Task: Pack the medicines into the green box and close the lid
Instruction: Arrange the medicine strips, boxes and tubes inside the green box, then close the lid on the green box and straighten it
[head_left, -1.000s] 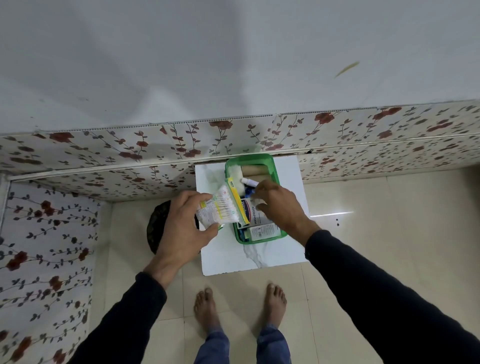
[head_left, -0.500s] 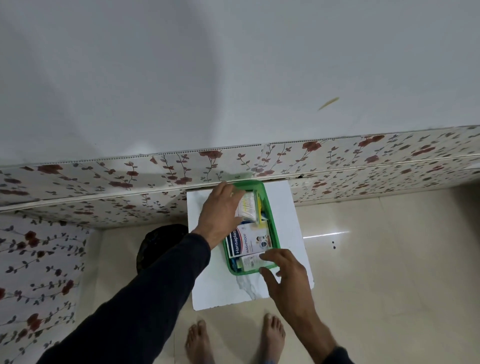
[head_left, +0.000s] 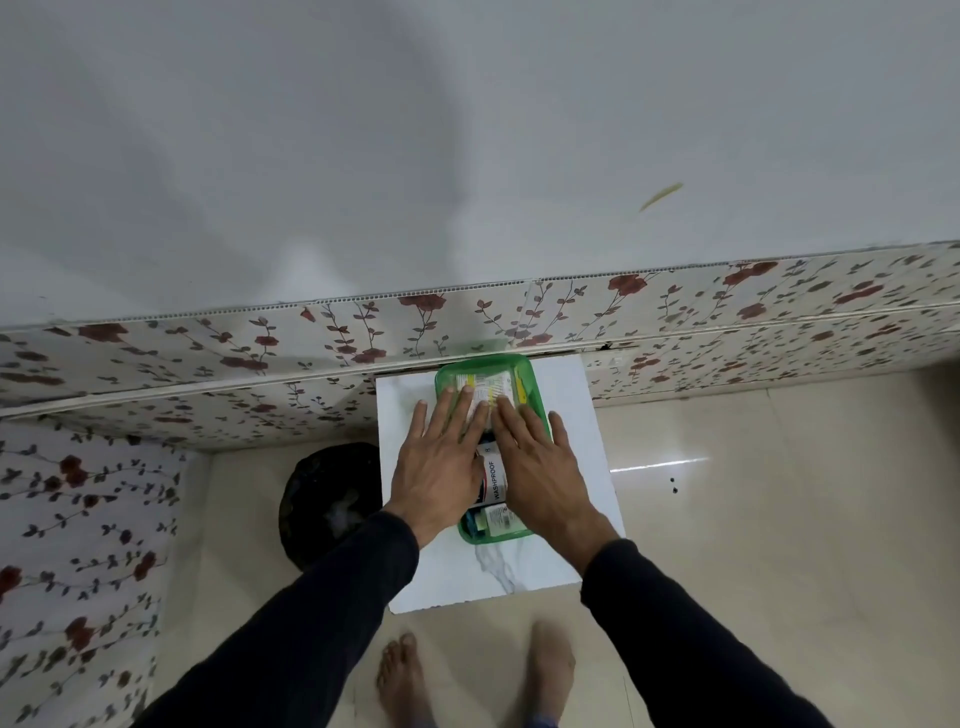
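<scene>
The green box (head_left: 530, 382) is seen on the white table (head_left: 571, 519), its long axis lying from six to twelve o'clock. Both hands are laid flat on it, fingers spread, nothing gripped: the left hand (head_left: 441, 462) at nine o'clock, the right hand (head_left: 540, 467) at three. Medicine packets (head_left: 493, 478) are glimpsed between them, and whether a lid is on cannot be told.

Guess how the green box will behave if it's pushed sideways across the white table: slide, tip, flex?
Probably slides rather than tips: the green box looks low and wide, flat on the glossy white table. Likely light, holding only packets and a carton. Its thin see-through wall may flex. The left hand and right hand lie flat on top.
</scene>
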